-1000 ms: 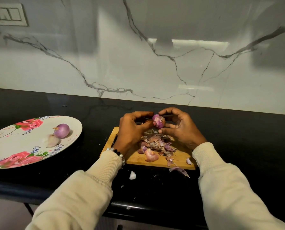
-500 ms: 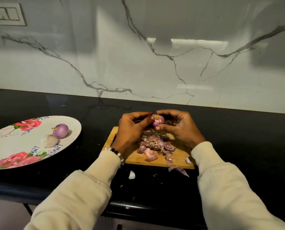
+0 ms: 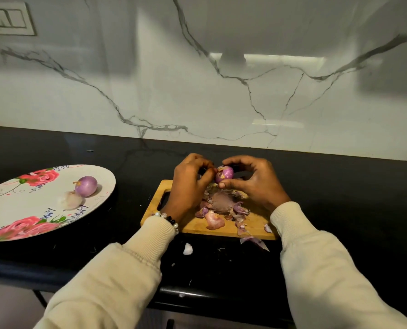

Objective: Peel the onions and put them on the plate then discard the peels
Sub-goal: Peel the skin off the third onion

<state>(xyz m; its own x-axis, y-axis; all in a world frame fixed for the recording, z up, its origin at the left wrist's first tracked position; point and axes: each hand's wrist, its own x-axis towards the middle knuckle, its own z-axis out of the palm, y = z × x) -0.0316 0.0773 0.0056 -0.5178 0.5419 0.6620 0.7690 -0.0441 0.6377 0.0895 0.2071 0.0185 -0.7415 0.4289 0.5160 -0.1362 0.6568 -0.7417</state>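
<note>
A small purple onion [image 3: 225,174] with bits of skin still on it is held above the wooden cutting board [image 3: 252,227]. My right hand [image 3: 252,184] grips it from the right, thumb underneath. My left hand [image 3: 189,186] pinches at its left side with curled fingers. A heap of purple peels [image 3: 222,205] lies on the board below. On the flowered plate [image 3: 15,210] at the left lie a peeled purple onion [image 3: 86,185] and a paler peeled one [image 3: 70,200].
The black counter [image 3: 340,186] runs to a marble wall behind. Loose peel scraps [image 3: 254,241] and a white bit [image 3: 187,248] lie on the counter in front of the board. The counter's front edge is close below my sleeves.
The onion has turned slightly between my fingers and both hands have shifted a little over the board. The plate and its onions have not moved.
</note>
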